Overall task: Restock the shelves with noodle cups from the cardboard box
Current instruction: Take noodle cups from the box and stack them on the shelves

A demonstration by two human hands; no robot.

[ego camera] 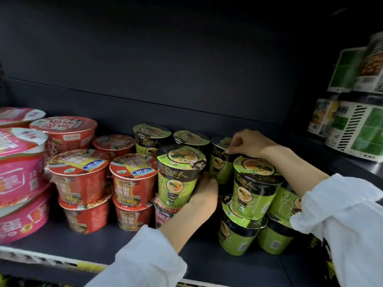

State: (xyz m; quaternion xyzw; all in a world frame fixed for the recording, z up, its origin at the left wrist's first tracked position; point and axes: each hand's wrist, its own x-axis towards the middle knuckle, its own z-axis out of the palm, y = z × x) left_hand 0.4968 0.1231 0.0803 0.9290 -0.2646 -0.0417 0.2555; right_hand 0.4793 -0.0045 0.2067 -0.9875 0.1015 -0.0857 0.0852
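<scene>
White sleeves (145,259) reach over the shelf's (132,241) front edge; left hand (204,193) wraps a green noodle cup (178,175) stacked mid-shelf; right hand (248,142) pinches a back cup's (220,160) lid rim; these tapered, film-wrapped cups look light, slick, crushable; grip the sidewall; cardboard box unseen.

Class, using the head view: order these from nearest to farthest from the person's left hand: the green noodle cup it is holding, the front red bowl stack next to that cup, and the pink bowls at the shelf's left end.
From the left hand:
1. Green noodle cup, gripped by the hand, immediately on its left.
2. Front red bowl stack, next column leftward.
3. Pink bowls, far left end of the shelf.
</scene>
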